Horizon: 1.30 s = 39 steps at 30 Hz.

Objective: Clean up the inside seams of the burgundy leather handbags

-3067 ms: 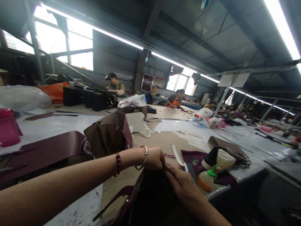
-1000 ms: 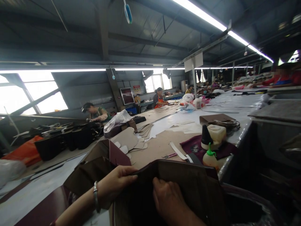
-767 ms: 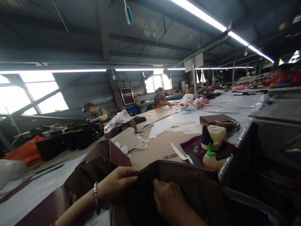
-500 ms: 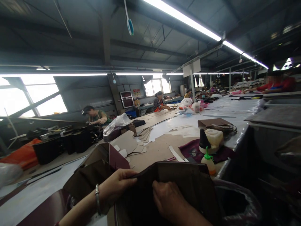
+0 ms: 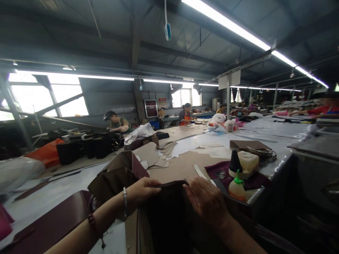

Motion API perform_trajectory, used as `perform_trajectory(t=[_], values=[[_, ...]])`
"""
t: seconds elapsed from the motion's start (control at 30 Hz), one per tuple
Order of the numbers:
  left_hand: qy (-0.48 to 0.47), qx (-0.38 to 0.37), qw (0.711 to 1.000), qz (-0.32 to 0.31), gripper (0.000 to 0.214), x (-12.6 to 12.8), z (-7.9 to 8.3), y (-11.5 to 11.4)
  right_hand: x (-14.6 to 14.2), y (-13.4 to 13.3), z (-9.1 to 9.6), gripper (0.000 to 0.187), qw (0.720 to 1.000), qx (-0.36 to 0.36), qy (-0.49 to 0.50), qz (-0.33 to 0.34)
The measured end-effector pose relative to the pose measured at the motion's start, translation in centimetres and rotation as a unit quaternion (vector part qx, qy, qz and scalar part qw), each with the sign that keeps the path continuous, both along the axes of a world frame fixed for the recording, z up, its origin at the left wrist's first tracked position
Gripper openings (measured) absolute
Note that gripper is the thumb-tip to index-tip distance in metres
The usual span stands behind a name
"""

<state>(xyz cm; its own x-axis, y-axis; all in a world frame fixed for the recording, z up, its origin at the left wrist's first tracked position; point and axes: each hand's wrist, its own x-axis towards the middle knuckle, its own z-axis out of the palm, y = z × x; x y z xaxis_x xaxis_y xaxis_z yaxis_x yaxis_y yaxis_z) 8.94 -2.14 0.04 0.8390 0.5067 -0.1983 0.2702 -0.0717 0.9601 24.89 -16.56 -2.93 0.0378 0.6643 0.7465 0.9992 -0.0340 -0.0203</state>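
My left hand (image 5: 144, 192), with a silver bangle and a beaded bracelet at the wrist, pinches the top edge of a dark brown bag (image 5: 169, 218). On the same edge, a short way to the right, my right hand (image 5: 205, 199) grips with thumb and curled fingers. The dark cloth-like inside of the bag hangs below and between both hands; its lower part is in shadow. Another brown bag piece with a maroon side (image 5: 136, 164) stands just beyond my left hand. A smooth maroon piece (image 5: 53, 222) lies at lower left, beside my left forearm.
Right of centre, a squeeze bottle with a green tip (image 5: 237, 188), a black cone (image 5: 235, 162) and a yellowish container (image 5: 250, 163) stand around a purple cloth (image 5: 218, 171). Pale cut pieces (image 5: 148, 153) lie farther back. Several people work at distant benches.
My right hand has risen from the bag's inner face to its top edge and moved right. My left hand keeps its pinch. The whole view has shifted, so the surroundings appear farther right.
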Motion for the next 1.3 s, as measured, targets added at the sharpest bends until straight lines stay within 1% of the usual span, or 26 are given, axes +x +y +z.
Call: perform_trajectory(t=[0.03,0.07,0.13,0.2,0.27,0.4,0.6,0.77,0.9,0.93,0.97,1.0,1.03,1.07,1.13,1.17,1.2,1.23,1.27,1.3], values=[[0.003,-0.005,1.000,-0.006,0.044,0.0,0.1,0.1,0.4,0.3,0.2,0.024,1.000,0.021,-0.019,-0.013],[0.005,-0.009,1.000,-0.014,0.043,-0.1,0.1,0.2,0.7,0.6,0.3,0.024,0.999,0.018,-0.034,-0.024],[0.004,-0.013,1.000,-0.028,0.040,-0.1,0.2,0.7,1.4,1.2,0.5,0.023,0.997,-0.044,-0.041,-0.041],[0.003,-0.017,0.999,-0.034,0.037,0.1,0.1,1.3,2.1,1.6,0.6,0.023,0.992,-0.119,-0.023,-0.039],[0.005,-0.020,0.999,-0.036,0.035,0.3,0.1,2.1,2.7,1.8,0.8,0.025,0.987,-0.159,0.013,-0.016],[0.006,-0.009,0.999,-0.037,0.031,1.1,0.0,3.5,3.8,1.8,1.0,0.030,0.972,-0.194,0.121,0.055],[0.015,0.019,0.998,-0.053,0.027,2.5,0.2,4.2,5.1,1.6,0.2,0.032,0.923,-0.231,0.274,0.144],[0.031,0.027,0.998,-0.052,0.027,3.3,0.3,4.1,5.9,1.2,0.1,0.035,0.887,-0.259,0.349,0.159],[0.038,0.032,0.997,-0.054,0.028,3.9,0.3,4.2,6.7,0.9,0.4,0.037,0.845,-0.283,0.423,0.162],[0.040,0.031,0.997,-0.057,0.028,4.1,0.2,4.2,6.9,0.8,0.5,0.038,0.839,-0.289,0.433,0.158],[0.042,0.029,0.997,-0.062,0.030,4.2,0.2,4.3,7.1,0.8,0.6,0.037,0.840,-0.290,0.431,0.153],[0.044,0.027,0.996,-0.067,0.031,4.4,0.1,4.4,7.2,0.7,0.7,0.036,0.852,-0.282,0.417,0.145],[0.045,0.023,0.996,-0.072,0.032,4.5,0.0,4.5,7.2,0.6,0.8,0.034,0.873,-0.261,0.392,0.131],[0.045,0.019,0.996,-0.075,0.032,4.6,0.0,4.6,7.2,0.5,0.7,0.033,0.900,-0.225,0.357,0.110],[0.040,0.007,0.996,-0.076,0.034,4.7,-0.1,4.8,6.9,0.1,0.4,0.029,0.962,-0.100,0.251,0.040],[0.036,0.001,0.997,-0.072,0.035,4.6,-0.1,4.9,6.5,-0.1,0.0,0.026,0.983,-0.027,0.179,0.003],[0.032,-0.004,0.997,-0.066,0.036,4.5,-0.1,4.9,6.0,-0.3,-0.4,0.023,0.994,0.035,0.102,-0.024],[0.028,-0.007,0.998,-0.061,0.036,4.3,-0.1,4.9,5.3,-0.5,-1.0,0.018,0.996,0.081,0.027,-0.038],[0.025,-0.007,0.998,-0.057,0.036,4.1,-0.1,4.9,4.6,-0.7,-1.6,0.013,0.993,0.101,-0.035,-0.039],[0.023,-0.007,0.998,-0.056,0.036,3.9,-0.1,4.8,3.7,-0.6,-2.2,0.010,0.992,0.099,-0.074,-0.032]])
